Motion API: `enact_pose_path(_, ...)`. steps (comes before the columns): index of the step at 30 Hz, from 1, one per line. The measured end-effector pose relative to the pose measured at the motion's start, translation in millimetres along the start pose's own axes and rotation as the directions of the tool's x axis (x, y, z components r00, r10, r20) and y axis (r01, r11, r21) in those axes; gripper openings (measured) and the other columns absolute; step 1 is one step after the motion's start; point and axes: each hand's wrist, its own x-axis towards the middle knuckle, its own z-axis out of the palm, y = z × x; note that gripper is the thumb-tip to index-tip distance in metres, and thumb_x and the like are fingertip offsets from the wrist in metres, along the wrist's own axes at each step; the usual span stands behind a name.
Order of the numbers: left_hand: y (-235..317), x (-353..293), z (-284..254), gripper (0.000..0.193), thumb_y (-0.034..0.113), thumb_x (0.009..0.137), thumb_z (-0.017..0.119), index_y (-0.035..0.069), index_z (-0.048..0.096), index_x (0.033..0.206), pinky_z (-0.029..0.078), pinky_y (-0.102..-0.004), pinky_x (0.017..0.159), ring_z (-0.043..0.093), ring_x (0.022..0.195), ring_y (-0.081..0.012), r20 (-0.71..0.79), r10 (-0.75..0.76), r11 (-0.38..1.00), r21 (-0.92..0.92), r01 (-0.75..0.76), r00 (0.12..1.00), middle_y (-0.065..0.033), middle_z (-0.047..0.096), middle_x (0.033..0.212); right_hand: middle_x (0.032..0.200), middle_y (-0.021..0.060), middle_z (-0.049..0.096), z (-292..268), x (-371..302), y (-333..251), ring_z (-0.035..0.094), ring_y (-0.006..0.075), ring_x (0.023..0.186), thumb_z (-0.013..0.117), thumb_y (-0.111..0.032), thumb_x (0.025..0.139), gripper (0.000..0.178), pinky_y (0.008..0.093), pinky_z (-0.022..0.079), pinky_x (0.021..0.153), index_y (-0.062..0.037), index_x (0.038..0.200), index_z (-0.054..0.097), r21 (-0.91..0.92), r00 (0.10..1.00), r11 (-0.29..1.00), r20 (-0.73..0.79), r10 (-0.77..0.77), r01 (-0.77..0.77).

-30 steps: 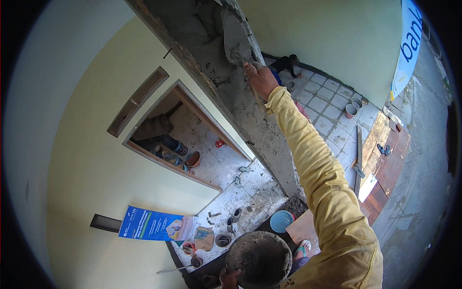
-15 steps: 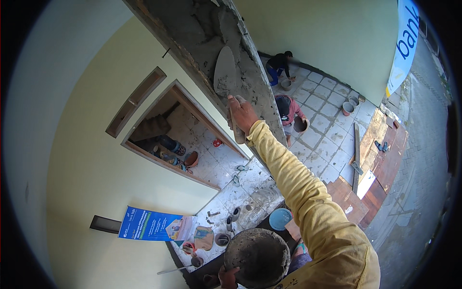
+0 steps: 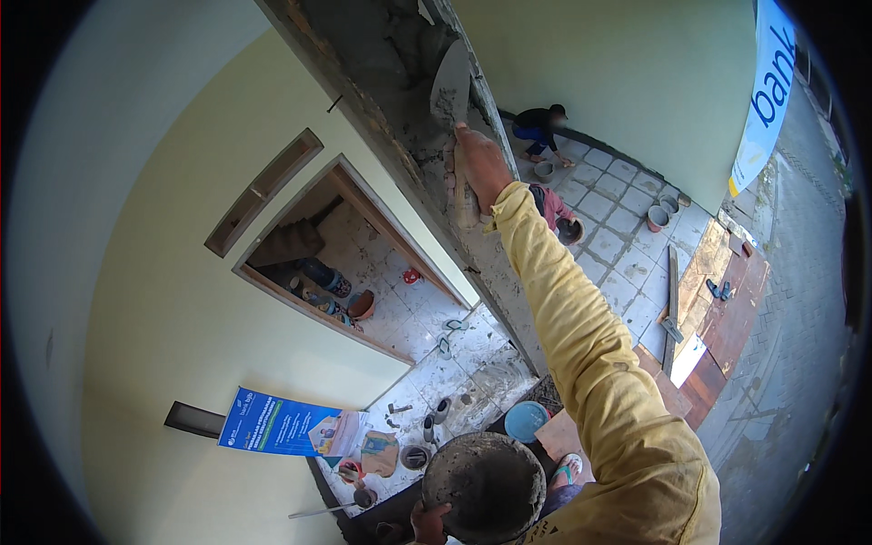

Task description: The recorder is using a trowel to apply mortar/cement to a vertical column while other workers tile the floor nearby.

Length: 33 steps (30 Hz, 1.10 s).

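My right hand (image 3: 481, 165), in a yellow sleeve, is closed around the handle of a trowel (image 3: 450, 84). Grey mortar clings to the leaf-shaped blade, which lies against or just over the mortar-covered face of a long beam (image 3: 386, 113) slanting across the top. I cannot tell whether the blade touches. At the bottom, my left hand (image 3: 431, 523) grips the rim of a dark round bucket (image 3: 447, 463), with the thumb over its edge. Grey mortar residue coats the bucket's inside. The fingers beneath the rim are hidden.
Below, one person (image 3: 540, 129) crouches by the far wall; another in a pink sleeve (image 3: 556, 207) is partly hidden by the beam. Buckets (image 3: 658, 216), a blue basin (image 3: 526, 421), sandals (image 3: 718, 289) and boards (image 3: 727, 331) lie around. A nail (image 3: 335, 104) juts from the beam.
My right hand and the trowel have moved up and slightly right along the beam. My left hand keeps its hold on the bucket. The pink-sleeved person is now more hidden.
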Motion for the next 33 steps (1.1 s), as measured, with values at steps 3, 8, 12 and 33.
enact_pose_path(3,-27,24,-29,0.02,0.005,0.093,0.056,0.002,0.066,0.11,0.052,-0.0349,0.087,0.064,0.093,-0.0184,-0.018,0.014,0.999,0.03,-0.014,1.0,-0.0083,0.069,0.098,0.067,0.0075,0.054,32,14,-20,0.052,0.0192,0.046,0.047,-0.044,0.099,0.041,0.0343,0.045,0.046,-0.0043,0.092,0.054,0.084,1.0,0.996,0.025,-0.007,0.005)
enact_pose_path(8,-29,4,-20,0.013,0.005,0.089,0.062,0.006,0.066,0.101,0.051,-0.0339,0.071,0.061,0.077,-0.016,-0.006,0.388,0.921,0.037,-0.388,0.922,-0.0029,0.066,0.083,0.064,0.0084,0.055,36,25,-8,0.055,0.0196,0.048,0.047,-0.041,0.099,0.041,0.0351,0.046,0.048,-0.0018,0.09,0.055,-0.164,0.994,0.981,-0.018,-0.109,0.104)
enact_pose_path(12,0,-28,-6,0.011,0.005,0.086,0.066,0.009,0.066,0.096,0.05,-0.0332,0.061,0.059,0.068,-0.0146,-0.017,0.598,0.801,0.036,-0.597,0.801,0.0003,0.064,0.075,0.063,0.0093,0.057,29,21,16,0.057,0.0203,0.049,0.046,-0.039,0.1,0.043,0.0362,0.045,0.048,0.001,0.088,0.054,-0.487,0.959,0.83,0.066,-0.274,0.271)
enact_pose_path(33,156,-64,82,0.037,-0.004,0.07,0.068,-0.002,0.062,0.106,0.052,-0.0347,0.079,0.065,0.087,-0.0226,-0.096,0.372,0.912,-0.149,-0.383,0.923,-0.0089,0.068,0.101,0.078,0.0031,0.058,-87,-226,91,0.052,0.0125,0.063,0.052,-0.033,0.095,0.031,0.0316,0.045,0.06,-0.0032,0.096,0.057,-0.574,0.877,0.789,0.239,0.416,-0.218)
